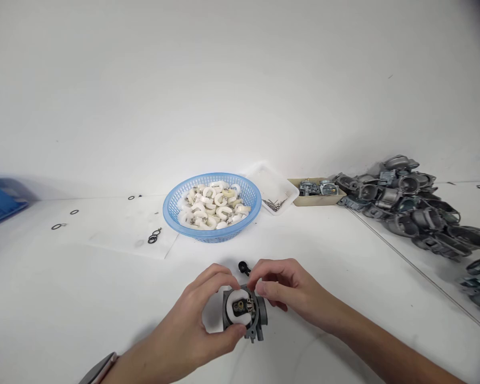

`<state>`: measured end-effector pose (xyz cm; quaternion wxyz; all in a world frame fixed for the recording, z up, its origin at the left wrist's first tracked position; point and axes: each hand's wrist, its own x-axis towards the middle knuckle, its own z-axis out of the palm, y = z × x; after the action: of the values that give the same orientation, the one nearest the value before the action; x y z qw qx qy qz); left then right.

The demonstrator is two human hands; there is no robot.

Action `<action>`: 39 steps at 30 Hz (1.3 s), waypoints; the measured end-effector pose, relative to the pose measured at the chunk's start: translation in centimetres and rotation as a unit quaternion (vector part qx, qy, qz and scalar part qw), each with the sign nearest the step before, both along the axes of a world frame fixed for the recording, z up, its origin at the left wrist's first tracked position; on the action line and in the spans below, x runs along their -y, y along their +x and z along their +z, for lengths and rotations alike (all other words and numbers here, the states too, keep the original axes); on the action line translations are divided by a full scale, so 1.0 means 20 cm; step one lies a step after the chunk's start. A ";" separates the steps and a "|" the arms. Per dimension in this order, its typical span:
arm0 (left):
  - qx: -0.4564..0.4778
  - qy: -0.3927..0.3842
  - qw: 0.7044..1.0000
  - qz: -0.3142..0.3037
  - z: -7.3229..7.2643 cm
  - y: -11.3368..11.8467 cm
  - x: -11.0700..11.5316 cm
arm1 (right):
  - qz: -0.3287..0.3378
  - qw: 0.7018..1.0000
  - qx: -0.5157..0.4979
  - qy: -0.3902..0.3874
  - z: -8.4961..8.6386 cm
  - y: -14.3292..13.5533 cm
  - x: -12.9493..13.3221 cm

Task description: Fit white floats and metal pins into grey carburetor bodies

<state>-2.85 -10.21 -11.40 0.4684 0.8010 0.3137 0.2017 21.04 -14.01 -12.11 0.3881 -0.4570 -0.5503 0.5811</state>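
A grey metal carburetor (260,314) lies on the white table with its open bowl side facing up. Inside it sits a white C-shaped float (232,310), its metal hinge at the right. My left hand (200,314) is closed round the carburetor, fingertips at the float's upper edge and thumb along the lower one. At the carburetor's upper right, my right hand (288,288) has its thumb and index finger pinched together; whatever lies between them, if anything, is hidden. A small black part with a round end (244,268) shows just behind the right fingertips.
Beyond the hands stands a blue basket (172,224) of white floats. Right of it are a white tray (290,198) with thin metal pins and a tan box (320,201) holding carburetors. Carburetor bodies (408,202) are piled at right. Black rings (153,238) lie at left, near a blue crate (0,202).
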 end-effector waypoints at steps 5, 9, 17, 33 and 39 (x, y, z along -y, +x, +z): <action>0.001 0.000 1.000 0.000 -0.01 0.00 0.00 | -0.003 1.000 -0.009 0.006 0.01 -0.01 0.00; 0.000 -0.006 1.000 0.000 -0.01 -0.01 0.00 | -0.003 1.000 -0.010 0.009 0.01 -0.01 0.00; -0.003 0.003 1.000 0.000 0.00 0.00 0.00 | -0.004 1.000 -0.007 0.007 0.01 -0.01 0.01; -0.005 -0.001 1.000 0.001 0.00 0.00 0.00 | -0.001 1.000 -0.002 0.003 0.00 -0.01 0.00; 0.004 0.007 1.000 0.001 -0.01 0.00 0.00 | -0.003 1.000 -0.001 -0.001 0.00 -0.01 0.01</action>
<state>-2.92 -10.14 -11.62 0.4635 0.8031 0.3112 0.2082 20.80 -14.14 -12.03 0.3898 -0.4581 -0.5480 0.5812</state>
